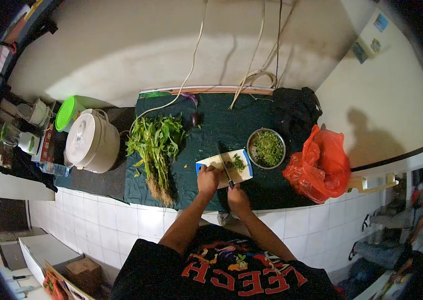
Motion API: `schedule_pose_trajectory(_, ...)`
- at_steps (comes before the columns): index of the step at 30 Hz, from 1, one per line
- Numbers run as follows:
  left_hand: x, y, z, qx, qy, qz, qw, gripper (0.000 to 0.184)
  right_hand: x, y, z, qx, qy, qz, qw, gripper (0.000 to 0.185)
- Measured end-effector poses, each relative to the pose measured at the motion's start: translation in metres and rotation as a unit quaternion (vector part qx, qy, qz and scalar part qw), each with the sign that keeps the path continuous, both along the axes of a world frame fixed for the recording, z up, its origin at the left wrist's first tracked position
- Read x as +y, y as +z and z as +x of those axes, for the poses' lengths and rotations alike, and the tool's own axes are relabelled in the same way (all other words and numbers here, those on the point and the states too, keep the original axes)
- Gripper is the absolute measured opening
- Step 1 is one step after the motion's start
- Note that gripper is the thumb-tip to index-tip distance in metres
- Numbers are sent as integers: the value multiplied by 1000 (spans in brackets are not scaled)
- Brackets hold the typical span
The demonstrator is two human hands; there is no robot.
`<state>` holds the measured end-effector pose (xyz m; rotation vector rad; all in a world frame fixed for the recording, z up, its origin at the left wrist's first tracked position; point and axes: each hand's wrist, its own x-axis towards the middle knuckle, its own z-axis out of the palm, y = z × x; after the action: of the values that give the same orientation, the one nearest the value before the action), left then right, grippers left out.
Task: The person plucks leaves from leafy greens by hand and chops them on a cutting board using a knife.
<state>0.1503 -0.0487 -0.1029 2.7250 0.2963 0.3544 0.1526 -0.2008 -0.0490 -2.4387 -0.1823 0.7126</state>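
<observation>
A white cutting board with blue ends (pixel 244 177) lies on the dark green cloth near the table's front edge. Chopped greens (pixel 237 163) rest in a small pile on it. My right hand (pixel 238 198) is closed around the black handle of a knife (pixel 227 172), whose blade points away from me across the board, left of the pile. On the board's left part, my left hand (pixel 209 179) has its fingers curled down; whatever they hold is hidden. A round metal bowl (pixel 283 156) with chopped greens inside stands just beyond the board's right end.
Left of the board lies a large bunch of leafy greens with roots (pixel 157 150). Behind it are purple eggplants (pixel 195 119). A red plastic bag (pixel 321 165) sits at the right edge. A white rice cooker (pixel 93 141) and a green-lidded container (pixel 67 114) stand far left.
</observation>
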Motion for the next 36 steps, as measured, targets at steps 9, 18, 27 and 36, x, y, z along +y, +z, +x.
schedule_pose_trajectory(9,3,-2,5,40,78,-53,995,15,12,-6,20,-5,82,-22,996,37)
schedule_pose_trajectory(18,8,9,15,144,108,-104,978,15,16,-9,28,-70,71,-19,995,39)
schedule_pose_trajectory(27,11,3,15,151,93,-123,976,13,13,-19,13,-43,41,-10,998,36)
schedule_pose_trajectory(36,8,-3,10,104,87,-83,987,17,9,-4,-8,-60,41,-26,997,35)
